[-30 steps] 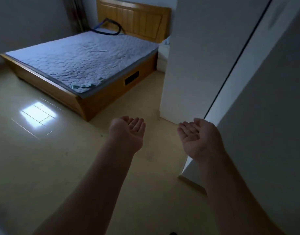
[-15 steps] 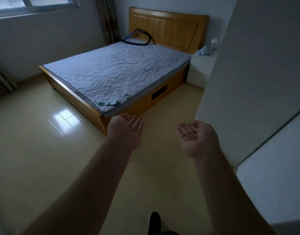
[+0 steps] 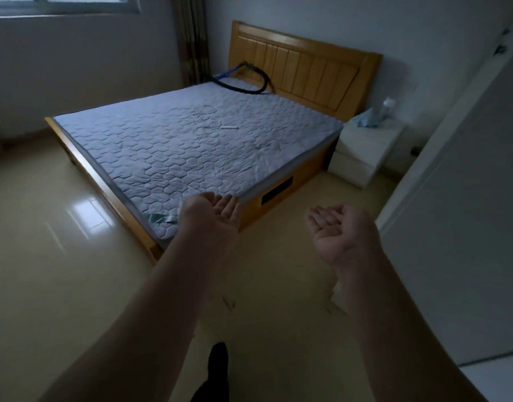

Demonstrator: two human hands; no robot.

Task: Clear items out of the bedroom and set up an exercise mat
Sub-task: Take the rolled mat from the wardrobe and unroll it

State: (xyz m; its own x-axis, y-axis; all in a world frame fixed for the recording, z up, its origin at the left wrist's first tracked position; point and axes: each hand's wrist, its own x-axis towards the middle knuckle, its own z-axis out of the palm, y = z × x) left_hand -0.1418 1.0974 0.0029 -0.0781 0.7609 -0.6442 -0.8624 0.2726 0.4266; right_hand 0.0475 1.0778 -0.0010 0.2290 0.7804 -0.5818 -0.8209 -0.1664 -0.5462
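A wooden bed (image 3: 84, 166) with a bare grey quilted mattress (image 3: 191, 146) fills the middle of the room. A dark hoop with a blue section (image 3: 240, 79) leans at the headboard, and a small white stick-like item (image 3: 229, 127) lies on the mattress. My left hand (image 3: 211, 216) and my right hand (image 3: 336, 227) are held out in front of me, palms up, fingers relaxed, holding nothing. Both hover over the floor near the bed's foot corner. No exercise mat is in view.
A white nightstand (image 3: 365, 152) right of the bed carries a blue cloth (image 3: 367, 118) and a bottle (image 3: 388, 105). A white wall or wardrobe (image 3: 458, 198) rises on my right. Glossy tiled floor (image 3: 60, 271) spreads left of the bed; a curtain (image 3: 191, 39) hangs by the window.
The view has advanced into the room and swung right, showing more of the bed and the nightstand. Both hands stay palms up and hold nothing.
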